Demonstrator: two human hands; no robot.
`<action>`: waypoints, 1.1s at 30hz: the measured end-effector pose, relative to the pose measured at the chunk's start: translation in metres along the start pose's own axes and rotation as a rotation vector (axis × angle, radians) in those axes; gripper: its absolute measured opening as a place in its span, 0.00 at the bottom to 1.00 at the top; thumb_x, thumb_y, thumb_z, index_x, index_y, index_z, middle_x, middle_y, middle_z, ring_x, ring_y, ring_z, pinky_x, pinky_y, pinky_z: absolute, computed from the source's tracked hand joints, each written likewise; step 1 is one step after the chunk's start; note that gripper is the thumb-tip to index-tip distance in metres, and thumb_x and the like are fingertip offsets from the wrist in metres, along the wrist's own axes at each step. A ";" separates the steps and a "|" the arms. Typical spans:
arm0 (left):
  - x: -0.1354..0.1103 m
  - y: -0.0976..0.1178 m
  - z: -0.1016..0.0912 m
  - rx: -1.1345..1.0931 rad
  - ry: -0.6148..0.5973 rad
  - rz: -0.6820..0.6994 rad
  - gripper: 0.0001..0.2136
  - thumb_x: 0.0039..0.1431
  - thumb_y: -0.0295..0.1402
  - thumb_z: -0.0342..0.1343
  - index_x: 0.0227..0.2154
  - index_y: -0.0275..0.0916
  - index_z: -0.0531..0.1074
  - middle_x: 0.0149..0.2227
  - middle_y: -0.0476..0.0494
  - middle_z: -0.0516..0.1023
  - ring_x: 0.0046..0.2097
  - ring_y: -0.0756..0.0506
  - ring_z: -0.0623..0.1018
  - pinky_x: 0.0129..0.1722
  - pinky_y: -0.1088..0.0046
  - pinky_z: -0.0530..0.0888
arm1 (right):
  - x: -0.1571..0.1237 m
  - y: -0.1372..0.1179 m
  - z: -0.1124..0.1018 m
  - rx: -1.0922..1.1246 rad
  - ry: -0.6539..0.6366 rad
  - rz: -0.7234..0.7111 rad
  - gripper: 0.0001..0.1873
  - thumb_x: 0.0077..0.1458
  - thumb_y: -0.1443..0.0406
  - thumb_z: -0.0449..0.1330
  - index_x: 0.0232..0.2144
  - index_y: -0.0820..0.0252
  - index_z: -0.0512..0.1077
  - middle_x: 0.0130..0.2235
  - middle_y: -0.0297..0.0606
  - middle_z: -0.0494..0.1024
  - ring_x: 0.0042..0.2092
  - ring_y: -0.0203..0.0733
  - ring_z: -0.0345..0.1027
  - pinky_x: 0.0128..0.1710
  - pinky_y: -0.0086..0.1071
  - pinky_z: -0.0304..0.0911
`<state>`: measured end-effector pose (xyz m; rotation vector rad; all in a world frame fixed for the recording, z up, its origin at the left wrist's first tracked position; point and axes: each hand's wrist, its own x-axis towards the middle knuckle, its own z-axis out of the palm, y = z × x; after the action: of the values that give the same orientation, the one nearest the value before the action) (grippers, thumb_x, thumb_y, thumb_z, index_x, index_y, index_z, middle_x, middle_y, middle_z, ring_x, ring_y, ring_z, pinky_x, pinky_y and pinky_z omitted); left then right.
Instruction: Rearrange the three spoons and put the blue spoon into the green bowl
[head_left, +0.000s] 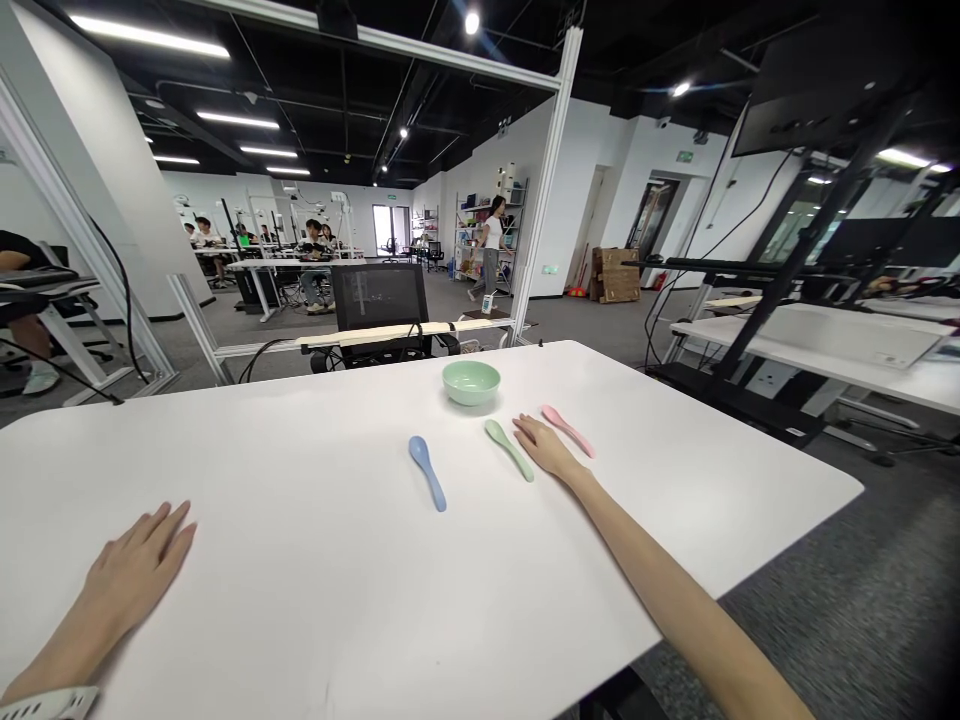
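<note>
Right hand (551, 446): unclenched between green spoon (510, 450) and pink spoon (568, 431); reach seemingly made, grip needed
Left hand (141, 562): unclenched

A white table (300, 560) fills the near scene, with a person's left hand (139, 565) palm-down at the near left and the right hand (551, 447) reaching in from the right, between a green spoon (510, 450) and a pink spoon (568, 431). A blue spoon (428, 473) lies farther left, and a green bowl (471, 383) sits near the far edge.
</note>
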<state>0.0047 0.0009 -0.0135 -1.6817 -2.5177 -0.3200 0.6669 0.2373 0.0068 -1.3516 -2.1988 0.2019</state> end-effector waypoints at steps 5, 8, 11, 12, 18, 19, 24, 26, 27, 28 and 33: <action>-0.004 0.013 -0.007 -0.028 -0.007 -0.027 0.40 0.63 0.51 0.29 0.68 0.28 0.61 0.72 0.25 0.63 0.73 0.27 0.61 0.69 0.41 0.60 | -0.001 -0.005 -0.003 -0.002 -0.006 0.012 0.24 0.70 0.60 0.49 0.58 0.62 0.76 0.63 0.51 0.75 0.69 0.55 0.63 0.68 0.47 0.59; -0.005 0.014 -0.009 -0.033 0.003 -0.020 0.39 0.63 0.50 0.31 0.68 0.27 0.62 0.72 0.24 0.63 0.73 0.26 0.62 0.69 0.41 0.61 | -0.001 -0.007 -0.003 -0.004 -0.011 0.022 0.24 0.70 0.60 0.49 0.58 0.63 0.76 0.64 0.52 0.74 0.69 0.55 0.62 0.69 0.48 0.58; -0.005 0.015 -0.010 -0.029 0.015 -0.027 0.38 0.63 0.49 0.34 0.67 0.29 0.63 0.71 0.25 0.65 0.72 0.27 0.63 0.68 0.41 0.63 | -0.001 -0.007 -0.003 0.006 -0.018 0.026 0.24 0.69 0.60 0.49 0.58 0.62 0.76 0.64 0.52 0.74 0.69 0.56 0.63 0.69 0.49 0.58; -0.005 0.016 -0.010 -0.026 0.017 -0.029 0.37 0.63 0.48 0.34 0.67 0.29 0.64 0.71 0.26 0.65 0.72 0.27 0.64 0.68 0.41 0.63 | -0.001 -0.007 -0.004 0.011 -0.021 0.028 0.24 0.69 0.61 0.49 0.58 0.62 0.76 0.64 0.52 0.75 0.69 0.56 0.63 0.69 0.49 0.57; -0.007 0.022 -0.015 -0.016 -0.031 -0.032 0.39 0.65 0.49 0.28 0.69 0.27 0.60 0.73 0.25 0.62 0.73 0.26 0.61 0.70 0.42 0.60 | -0.002 -0.033 -0.020 0.054 0.167 0.075 0.24 0.67 0.61 0.49 0.58 0.62 0.74 0.60 0.53 0.76 0.65 0.57 0.66 0.66 0.51 0.58; -0.008 0.022 -0.016 -0.018 -0.042 -0.035 0.40 0.65 0.50 0.28 0.69 0.27 0.59 0.73 0.24 0.61 0.73 0.25 0.60 0.70 0.42 0.59 | -0.002 -0.045 -0.021 0.078 0.204 0.075 0.23 0.68 0.60 0.49 0.58 0.61 0.74 0.57 0.52 0.78 0.61 0.56 0.69 0.64 0.50 0.61; -0.009 0.022 -0.015 -0.040 -0.042 -0.026 0.41 0.65 0.51 0.27 0.69 0.26 0.58 0.73 0.22 0.59 0.74 0.24 0.59 0.70 0.40 0.58 | -0.010 -0.135 -0.003 0.214 0.038 -0.022 0.22 0.67 0.57 0.54 0.57 0.59 0.74 0.42 0.45 0.80 0.44 0.50 0.74 0.49 0.41 0.69; -0.009 0.021 -0.015 -0.043 -0.038 -0.022 0.41 0.65 0.51 0.27 0.69 0.26 0.59 0.73 0.22 0.60 0.74 0.24 0.59 0.70 0.40 0.58 | -0.014 -0.168 0.011 0.209 -0.061 -0.061 0.22 0.67 0.56 0.56 0.58 0.58 0.73 0.40 0.43 0.80 0.42 0.49 0.74 0.47 0.40 0.68; -0.010 0.020 -0.016 -0.044 -0.038 -0.017 0.41 0.65 0.51 0.28 0.69 0.26 0.59 0.73 0.23 0.60 0.74 0.25 0.59 0.70 0.41 0.58 | -0.017 -0.180 0.018 0.196 -0.102 -0.076 0.22 0.66 0.56 0.56 0.58 0.57 0.73 0.39 0.43 0.80 0.42 0.49 0.74 0.46 0.40 0.67; -0.010 0.020 -0.016 -0.045 -0.039 -0.013 0.41 0.65 0.51 0.28 0.69 0.26 0.59 0.73 0.23 0.60 0.74 0.25 0.59 0.70 0.42 0.59 | -0.019 -0.190 0.024 0.181 -0.135 -0.090 0.22 0.66 0.56 0.57 0.58 0.57 0.72 0.38 0.43 0.80 0.41 0.49 0.74 0.45 0.40 0.67; -0.012 0.021 -0.017 -0.044 -0.040 -0.027 0.40 0.65 0.50 0.28 0.69 0.27 0.60 0.73 0.24 0.60 0.74 0.27 0.59 0.71 0.44 0.59 | -0.019 -0.197 0.036 0.184 -0.157 -0.126 0.22 0.62 0.68 0.56 0.58 0.59 0.72 0.37 0.42 0.80 0.39 0.47 0.74 0.42 0.35 0.65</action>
<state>0.0280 -0.0057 0.0036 -1.6875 -2.5829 -0.3495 0.5008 0.1309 0.0477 -1.1276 -2.3211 0.4650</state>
